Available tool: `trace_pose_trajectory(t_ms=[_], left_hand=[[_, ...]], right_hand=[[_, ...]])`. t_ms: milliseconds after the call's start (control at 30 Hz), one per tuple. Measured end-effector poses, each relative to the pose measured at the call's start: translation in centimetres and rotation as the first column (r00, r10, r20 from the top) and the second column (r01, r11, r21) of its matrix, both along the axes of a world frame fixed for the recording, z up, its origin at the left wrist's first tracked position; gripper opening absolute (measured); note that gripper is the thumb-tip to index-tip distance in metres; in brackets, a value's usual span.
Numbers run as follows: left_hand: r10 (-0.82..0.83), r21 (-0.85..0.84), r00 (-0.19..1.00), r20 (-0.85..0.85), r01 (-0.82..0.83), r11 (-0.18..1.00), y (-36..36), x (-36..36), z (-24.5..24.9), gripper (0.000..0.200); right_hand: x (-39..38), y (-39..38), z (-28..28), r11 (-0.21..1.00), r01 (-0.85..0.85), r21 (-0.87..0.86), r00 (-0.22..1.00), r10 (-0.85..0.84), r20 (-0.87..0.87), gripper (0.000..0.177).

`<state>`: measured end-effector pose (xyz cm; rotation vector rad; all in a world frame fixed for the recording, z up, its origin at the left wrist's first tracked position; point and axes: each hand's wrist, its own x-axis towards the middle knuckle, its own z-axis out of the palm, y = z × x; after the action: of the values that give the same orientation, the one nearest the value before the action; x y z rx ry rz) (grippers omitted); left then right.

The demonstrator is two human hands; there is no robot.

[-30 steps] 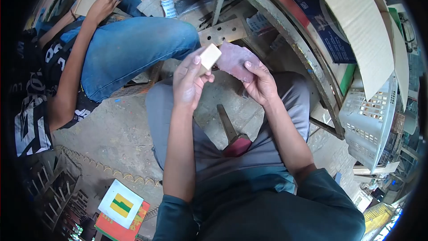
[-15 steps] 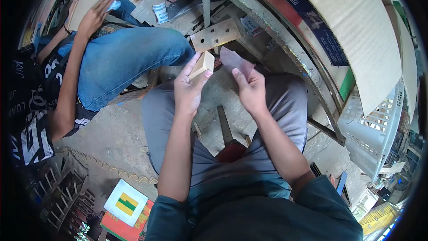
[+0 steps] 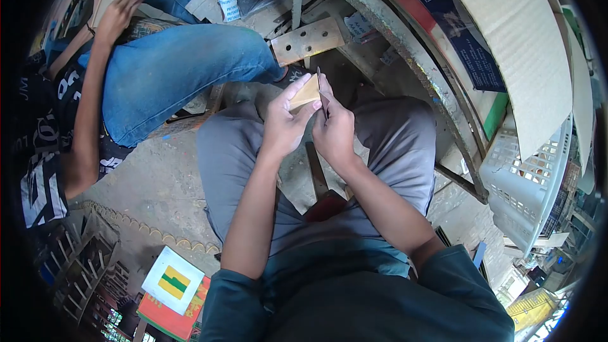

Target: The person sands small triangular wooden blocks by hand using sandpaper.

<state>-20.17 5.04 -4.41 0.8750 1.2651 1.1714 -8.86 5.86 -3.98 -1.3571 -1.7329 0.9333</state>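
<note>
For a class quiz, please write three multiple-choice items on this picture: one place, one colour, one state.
1. The small pale wooden block is: A) in the left hand; B) on a shelf; C) inside a bucket.
2. The co-worker's trousers are: A) red; B) blue; C) white.
3. The right hand is: A) open; B) flat on a knee; C) shut on a thin dark sheet.
Answers: 1 A, that hand's grip clasps it; 2 B, blue denim covers the bent leg; 3 C, it pinches the sheet beside the block.
</note>
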Motion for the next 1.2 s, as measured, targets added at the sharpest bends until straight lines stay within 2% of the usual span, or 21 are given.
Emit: trace_pose_trajectory(t_ms=[67,100,167,267,300,367,400,433,467,500,600,667,700,733,767,800,867,933,1067,1133,1200], left_hand=[[0.026,0.005,1.000,-0.011,-0.026,1.000,-0.1,0.1,-0.4,0.047],[0.052,0.012,0.998,-0.025,-0.051,0.999,0.0,0.0,-0.5,0.047],[0.061,0.010,0.998,-0.013,-0.061,0.998,0.0,-0.3,-0.8,0.046],[0.046,0.015,0.999,0.002,-0.046,0.999,-0.3,-0.5,-0.8,0.044],[0.021,0.026,1.000,0.007,-0.021,0.999,-0.5,-0.3,-0.8,0.043],[0.019,0.065,0.999,-0.029,-0.017,0.998,-1.0,0.4,-0.4,0.042],[0.014,0.099,0.998,-0.062,-0.008,0.995,-1.2,0.7,-0.4,0.042],[0.016,0.024,1.000,-0.003,-0.016,1.000,-1.0,0.8,-0.6,0.041],[0.010,0.026,1.000,0.001,-0.010,1.000,-1.0,0.7,-0.7,0.041],[0.046,0.027,0.999,0.007,-0.046,0.999,-0.7,0.3,-0.8,0.041],[0.107,0.063,0.994,-0.020,-0.105,0.992,-0.9,0.1,-0.9,0.040],[0.068,-0.001,0.995,0.074,-0.068,0.998,-1.2,0.6,-0.5,0.040],[0.044,0.001,0.999,-0.025,-0.044,0.999,-1.3,0.9,-0.4,0.040],[0.036,0.003,0.999,-0.027,-0.036,0.999,-1.3,1.2,-0.4,0.040],[0.080,0.017,0.997,-0.012,-0.080,0.997,-1.1,1.3,-0.5,0.041],[0.127,0.031,0.992,0.004,-0.127,0.991,-0.9,1.2,-0.6,0.041],[0.148,0.062,0.988,0.033,-0.150,0.987,-0.9,0.9,-1.0,0.041],[0.129,0.005,0.986,0.103,-0.130,0.992,-1.0,0.8,-0.6,0.039],[0.094,-0.048,0.987,0.132,-0.088,0.995,-1.1,1.8,-0.5,0.037],[0.199,-0.072,0.968,0.155,-0.190,0.979,-0.7,1.7,-0.4,0.037],[0.226,-0.117,0.958,0.176,-0.207,0.971,-1.3,1.6,-1.0,0.037]], right_hand=[[-0.3,-0.3,0.9,0.965,0.070,-0.254,0.997,-0.071,0.004,0.059],[-0.4,-0.5,0.8,0.965,0.067,-0.255,0.998,-0.068,0.003,0.059],[-0.4,-0.9,0.5,0.997,0.006,-0.075,0.999,-0.002,0.053,0.058],[-0.5,-0.9,0.1,1.000,0.013,-0.002,0.997,-0.012,0.081,0.055],[-0.4,-0.7,0.0,1.000,0.015,-0.008,0.997,-0.014,0.080,0.055],[-0.1,0.4,-0.2,0.978,0.059,-0.199,0.997,-0.050,0.052,0.053],[-0.1,0.4,0.1,0.978,0.067,-0.195,0.997,-0.058,0.054,0.053],[0.0,0.1,0.5,0.984,0.058,-0.167,0.994,-0.042,0.097,0.052],[-0.1,-0.1,0.7,0.990,0.042,-0.136,0.990,-0.023,0.140,0.051],[-0.3,-0.7,0.6,0.998,-0.014,0.069,0.990,0.004,0.144,0.050],[-0.7,-0.7,0.2,0.987,-0.028,0.159,0.990,0.005,0.140,0.048],[-0.2,0.3,0.8,0.995,-0.012,0.104,0.993,0.000,0.121,0.049],[-0.1,1.0,1.9,0.981,0.009,-0.193,0.983,0.027,0.180,0.049],[0.1,1.3,2.6,0.880,0.046,-0.473,0.972,0.070,0.225,0.049],[0.0,0.4,2.0,0.957,0.041,-0.286,0.989,0.001,0.145,0.048],[-0.1,-0.1,1.7,0.959,0.045,-0.281,0.990,-0.005,0.142,0.048],[-0.4,-0.9,1.2,1.000,-0.018,0.025,0.987,0.013,0.159,0.046],[-0.4,-0.1,0.9,0.999,-0.014,0.034,0.993,0.010,0.120,0.047],[0.0,0.0,1.2,0.997,0.034,-0.070,0.986,-0.022,0.163,0.047],[-0.7,-0.9,2.1,0.984,-0.082,0.160,0.978,0.049,0.201,0.046],[-0.9,-0.7,1.9,0.990,-0.085,0.111,0.981,0.063,0.182,0.045]])
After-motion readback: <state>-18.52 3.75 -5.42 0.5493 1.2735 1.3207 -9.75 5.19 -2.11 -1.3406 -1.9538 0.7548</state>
